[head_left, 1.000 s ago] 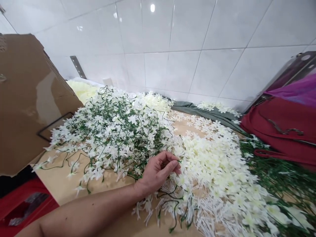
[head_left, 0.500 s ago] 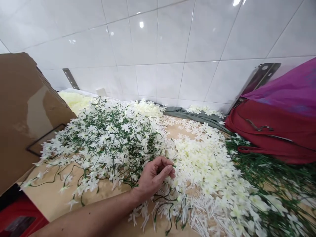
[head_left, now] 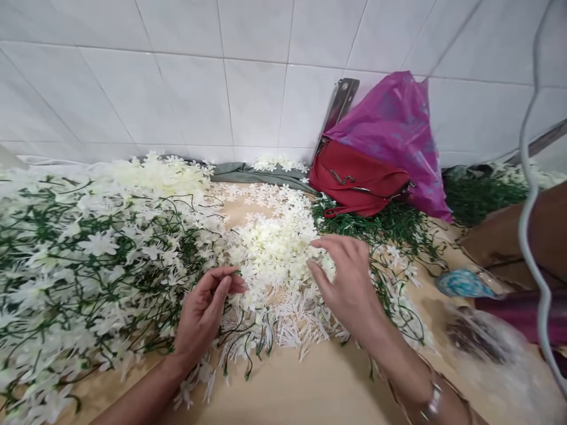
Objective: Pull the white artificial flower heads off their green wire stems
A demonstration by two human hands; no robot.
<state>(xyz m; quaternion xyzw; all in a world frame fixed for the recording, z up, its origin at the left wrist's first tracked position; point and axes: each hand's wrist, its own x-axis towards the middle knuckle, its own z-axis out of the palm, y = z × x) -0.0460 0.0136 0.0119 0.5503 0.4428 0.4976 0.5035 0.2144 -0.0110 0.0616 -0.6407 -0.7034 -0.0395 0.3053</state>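
My left hand (head_left: 210,307) is closed in a pinch, with a bit of green stem (head_left: 238,272) showing at its fingertips; the rest of the stem is hidden. It hovers at the right side of a big heap of white artificial flowers on green stems (head_left: 100,245). My right hand (head_left: 343,274) reaches over a pile of loose cream-white artificial petals (head_left: 274,239), thumb and fingers apart, with nothing visible between them. In front of that pile lie many thin white artificial stamens (head_left: 295,321). A few stemmed flowers lie below my left hand.
A red bag (head_left: 354,177) and a purple plastic bag (head_left: 394,130) stand against the tiled wall, with green stems (head_left: 398,227) beside them. A grey cable (head_left: 529,206) hangs at the right. Clear plastic (head_left: 500,366) lies below it.
The view has swung to the right, and the cardboard box has left it. My right hand has come into view over the petals. My left hand keeps its pinch.
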